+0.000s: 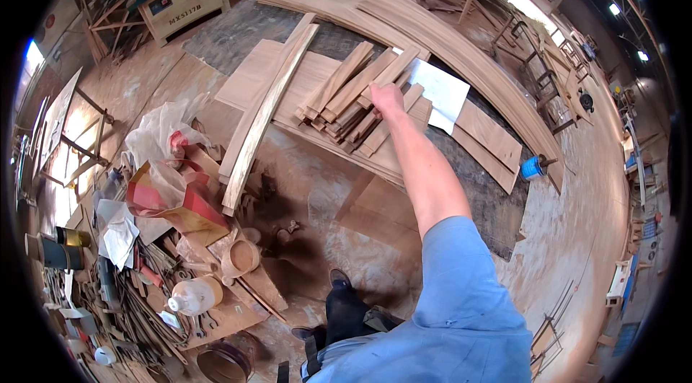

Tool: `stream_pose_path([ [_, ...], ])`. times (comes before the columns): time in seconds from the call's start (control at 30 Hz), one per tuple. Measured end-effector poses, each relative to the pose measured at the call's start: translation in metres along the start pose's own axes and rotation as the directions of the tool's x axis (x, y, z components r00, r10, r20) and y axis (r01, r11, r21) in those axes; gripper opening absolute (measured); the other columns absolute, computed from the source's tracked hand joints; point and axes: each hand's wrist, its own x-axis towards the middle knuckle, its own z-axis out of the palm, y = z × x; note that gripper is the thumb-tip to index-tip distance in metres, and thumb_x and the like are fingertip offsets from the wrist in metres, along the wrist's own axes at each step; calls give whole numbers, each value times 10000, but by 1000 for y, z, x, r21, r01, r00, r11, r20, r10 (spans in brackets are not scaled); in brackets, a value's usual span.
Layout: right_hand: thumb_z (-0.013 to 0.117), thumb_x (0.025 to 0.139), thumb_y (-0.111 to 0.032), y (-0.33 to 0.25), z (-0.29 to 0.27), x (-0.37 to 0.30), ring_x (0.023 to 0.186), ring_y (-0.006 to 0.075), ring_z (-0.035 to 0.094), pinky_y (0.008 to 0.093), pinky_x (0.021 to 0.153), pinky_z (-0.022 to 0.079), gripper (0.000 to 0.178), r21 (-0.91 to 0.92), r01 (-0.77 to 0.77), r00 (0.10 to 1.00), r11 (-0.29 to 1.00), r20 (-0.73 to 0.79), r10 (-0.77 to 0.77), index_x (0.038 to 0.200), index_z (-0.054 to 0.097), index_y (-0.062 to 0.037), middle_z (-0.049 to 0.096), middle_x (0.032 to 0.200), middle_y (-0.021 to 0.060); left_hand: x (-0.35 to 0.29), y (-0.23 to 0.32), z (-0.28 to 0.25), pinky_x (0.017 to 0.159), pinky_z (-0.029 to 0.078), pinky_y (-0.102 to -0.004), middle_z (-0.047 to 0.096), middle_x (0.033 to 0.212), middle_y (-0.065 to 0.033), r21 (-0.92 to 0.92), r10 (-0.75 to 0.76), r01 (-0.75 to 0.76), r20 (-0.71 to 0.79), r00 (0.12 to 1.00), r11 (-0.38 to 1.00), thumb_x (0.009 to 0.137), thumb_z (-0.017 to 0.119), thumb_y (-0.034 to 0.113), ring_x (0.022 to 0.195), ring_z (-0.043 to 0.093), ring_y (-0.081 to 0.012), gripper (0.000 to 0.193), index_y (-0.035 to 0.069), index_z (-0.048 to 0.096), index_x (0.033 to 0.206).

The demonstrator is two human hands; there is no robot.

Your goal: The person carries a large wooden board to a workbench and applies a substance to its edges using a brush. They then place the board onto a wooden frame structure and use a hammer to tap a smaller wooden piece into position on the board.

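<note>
My right hand (387,99) reaches out over a stack of short wooden strips (353,91). Its fingers are closed round one wooden strip (395,71) at the top of the pile; the far side of the grip is hidden. Beneath the strips lie wide, flat wooden boards (249,80). A white sheet of paper (441,92) rests just right of the hand, partly under the pile. Two long narrow planks (270,116) lie to the left, their near ends jutting past the table edge. My left hand is out of sight.
Long boards (461,51) run along the far side of the dark table (497,145). A blue can (533,166) stands at its right end. To the left, a cluttered bench holds a red and yellow bag (176,199), a plastic bottle (196,296) and tools. A machine (184,1) stands behind.
</note>
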Motion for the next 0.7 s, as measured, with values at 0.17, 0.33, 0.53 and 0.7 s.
stream_pose_path([
  [0.17, 625, 868, -214, 24, 0, 31, 455, 205, 499, 348, 350, 389, 232, 535, -141, 989, 833, 35, 144, 821, 581, 8, 530, 617, 92, -17, -40, 7, 540, 484, -316, 623, 808, -82, -71, -88, 88, 1, 996, 994, 915, 585, 243, 642, 587, -178, 362, 5, 577, 1188],
  [0.33, 562, 917, -174, 67, -5, 12, 887, 262, 643, 432, 722, 536, 323, 777, 40, 967, 629, 128, -220, 1197, 539, -15, 633, 1056, 129, -44, -153, -12, 526, 483, -302, 628, 793, -68, -329, -133, 114, -35, 990, 937, 914, 586, 242, 628, 587, -162, 350, -3, 590, 1165],
  [0.53, 428, 968, -141, 57, 14, -311, 753, 169, 621, 277, 596, 532, 341, 609, 114, 863, 785, 330, -382, 1279, 476, -9, 624, 990, 110, -101, -73, -38, 599, 514, -299, 673, 1022, -154, -176, 97, -130, -188, 977, 976, 865, 600, 185, 699, 609, -142, 518, -30, 492, 1324],
  [0.7, 521, 933, -82, 99, 81, -604, 711, 109, 577, 243, 607, 505, 365, 347, 194, 423, 917, 814, -398, 1297, 498, -58, 618, 962, 53, -130, 19, -73, 799, 521, -291, 571, 1287, -130, -474, 568, -459, 112, 815, 752, 867, 615, 127, 1050, 590, -174, 718, 18, 266, 1485],
])
